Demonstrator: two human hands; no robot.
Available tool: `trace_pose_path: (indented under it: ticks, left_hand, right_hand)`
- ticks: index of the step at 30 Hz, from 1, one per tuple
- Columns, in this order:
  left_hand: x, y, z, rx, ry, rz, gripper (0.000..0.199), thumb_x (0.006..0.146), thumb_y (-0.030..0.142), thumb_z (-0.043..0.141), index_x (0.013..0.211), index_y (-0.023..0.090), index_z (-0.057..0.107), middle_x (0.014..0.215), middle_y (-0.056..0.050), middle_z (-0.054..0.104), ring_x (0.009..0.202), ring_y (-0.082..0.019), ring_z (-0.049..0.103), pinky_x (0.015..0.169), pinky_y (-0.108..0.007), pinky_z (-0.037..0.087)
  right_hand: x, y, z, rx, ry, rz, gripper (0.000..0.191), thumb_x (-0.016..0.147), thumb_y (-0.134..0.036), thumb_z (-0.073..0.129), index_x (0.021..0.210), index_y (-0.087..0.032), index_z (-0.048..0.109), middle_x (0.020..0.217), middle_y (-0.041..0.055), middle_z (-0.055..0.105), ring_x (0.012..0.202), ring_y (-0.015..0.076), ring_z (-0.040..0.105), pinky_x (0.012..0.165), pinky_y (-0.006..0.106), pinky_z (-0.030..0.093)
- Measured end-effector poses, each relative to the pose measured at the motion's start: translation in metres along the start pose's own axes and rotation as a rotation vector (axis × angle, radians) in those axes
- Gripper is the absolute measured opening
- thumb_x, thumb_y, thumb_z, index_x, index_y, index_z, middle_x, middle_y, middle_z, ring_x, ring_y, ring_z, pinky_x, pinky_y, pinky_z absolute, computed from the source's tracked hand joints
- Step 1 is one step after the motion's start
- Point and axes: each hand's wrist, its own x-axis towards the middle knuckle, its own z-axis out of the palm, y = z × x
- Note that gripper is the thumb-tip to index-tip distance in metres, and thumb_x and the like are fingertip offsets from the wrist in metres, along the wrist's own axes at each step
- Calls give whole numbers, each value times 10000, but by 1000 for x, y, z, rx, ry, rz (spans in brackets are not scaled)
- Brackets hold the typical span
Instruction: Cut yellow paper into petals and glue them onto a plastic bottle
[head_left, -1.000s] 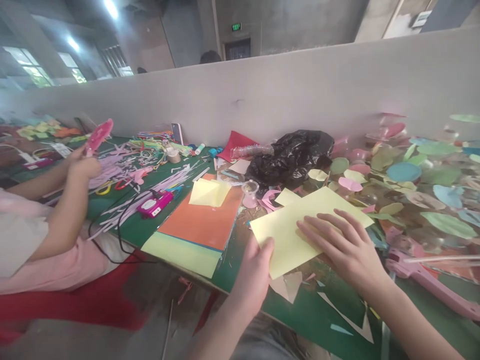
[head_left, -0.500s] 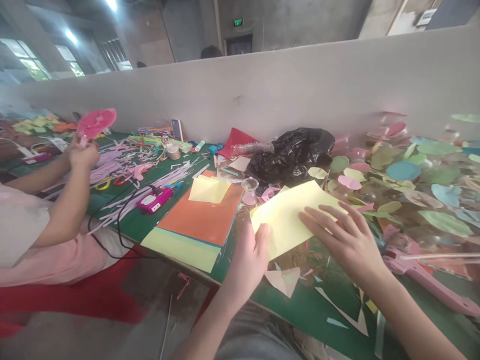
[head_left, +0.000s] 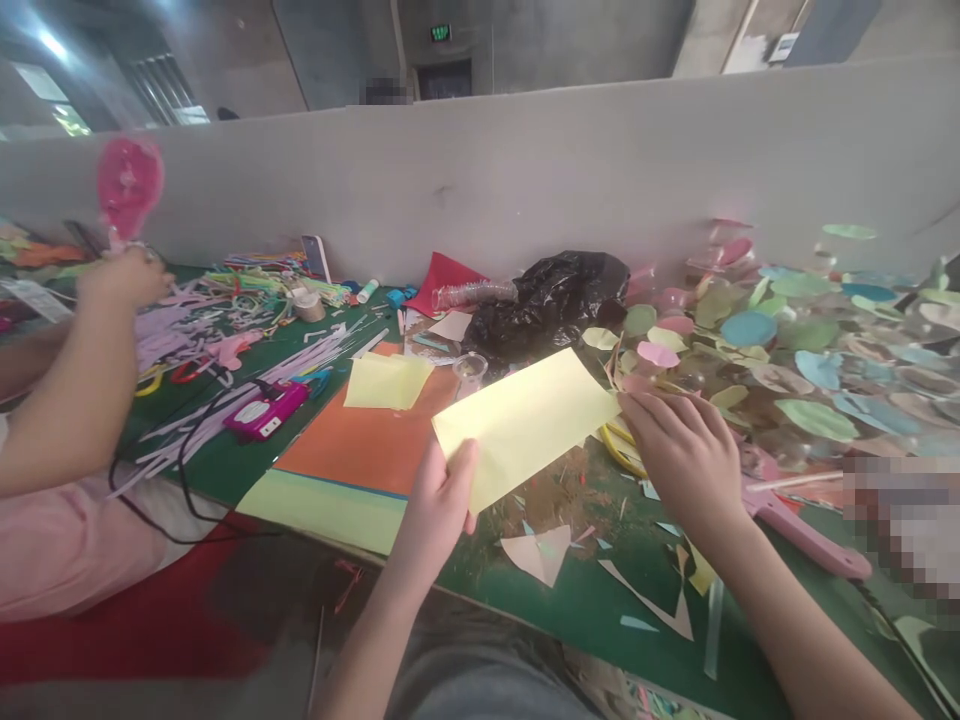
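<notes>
This looks like a craft workshop in a bare concrete hall. A long green-topped worktable (head_left: 570,612) runs beside a low, plain grey partition (head_left: 375,180), carrying a pale yellow paper sheet (head_left: 529,425), angular paper offcuts (head_left: 538,555), thin lilac strips (head_left: 300,362), a magenta power socket block (head_left: 268,408) and a pink plastic glue gun (head_left: 814,538). A green lit sign (head_left: 440,33) marks the raw wall (head_left: 585,45) beyond.

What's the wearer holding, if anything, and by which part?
Left hand: yellow paper, by its left end. Right hand: cannot tell whether it grips anything.
</notes>
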Motion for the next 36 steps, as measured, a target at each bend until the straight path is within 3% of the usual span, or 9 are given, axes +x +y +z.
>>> trace_pose_path:
  ticks: [7,10,14,19,22,25,28,30,36]
  left_hand:
    - [-2,4,-1,-95,-27,-1,474,854,476,603,1236,201,543,813,-31,691,484,-125,569,386,-210,400]
    - [-1,-3,-3,-86,66,-39,499,842,523,626,1229,211,589,1081,-108,713,888,-243,697,569,-247,523]
    - [0,-8,-8,-69,207,-136,505,823,623,614,1161,249,654,1303,-102,645,1303,-296,524,923,-303,500]
    - [-3,-9,-8,52,234,23,440,839,637,577,853,206,662,861,-77,694,946,-268,650,737,-302,507]
    - [-5,-13,-6,127,298,180,446,847,555,612,581,216,497,534,4,485,629,-192,561,553,-274,432]
    - [-9,-16,-3,174,388,283,450,843,468,653,507,221,484,479,10,449,574,-185,546,560,-286,458]
    - [-11,-19,3,99,281,487,179,858,369,664,759,249,753,842,-54,733,945,-263,679,872,-350,537]
    - [-12,-23,8,62,125,600,172,871,283,653,968,301,794,1119,-47,741,1164,-273,630,1042,-382,477]
    - [-7,-36,19,75,-176,701,318,887,158,597,1096,330,764,1153,-53,739,1124,-255,660,1027,-410,513]
  right_hand:
    - [-2,-2,11,217,-51,222,279,985,-215,445,1140,-167,672,985,116,740,904,284,656,803,407,480]
    - [-2,-8,18,522,-76,492,323,986,-260,397,1192,-201,639,1070,119,722,980,276,666,789,393,512]
    - [-2,-13,21,907,-158,778,351,993,-410,412,1225,-213,585,1157,117,697,1021,256,674,836,399,533]
    - [2,-25,13,1175,-261,880,388,940,-559,492,1037,-217,647,989,96,718,885,241,694,732,355,573]
    - [2,-32,11,1422,-383,842,389,943,-569,483,928,-222,658,876,81,722,777,227,702,651,332,585]
    - [-2,-36,14,1637,-477,773,401,962,-563,457,1010,-218,656,965,97,726,834,222,715,711,342,597]
    - [-3,-39,12,1830,-491,690,464,938,-607,473,1133,-217,632,1133,133,704,971,243,708,823,388,591]
    - [0,-41,7,1858,-489,669,483,926,-618,486,1152,-219,638,1189,140,692,1026,260,695,871,420,579]
    - [13,-42,-7,1645,-450,868,386,935,-527,524,1115,-240,709,1152,96,718,1048,284,679,933,453,549]
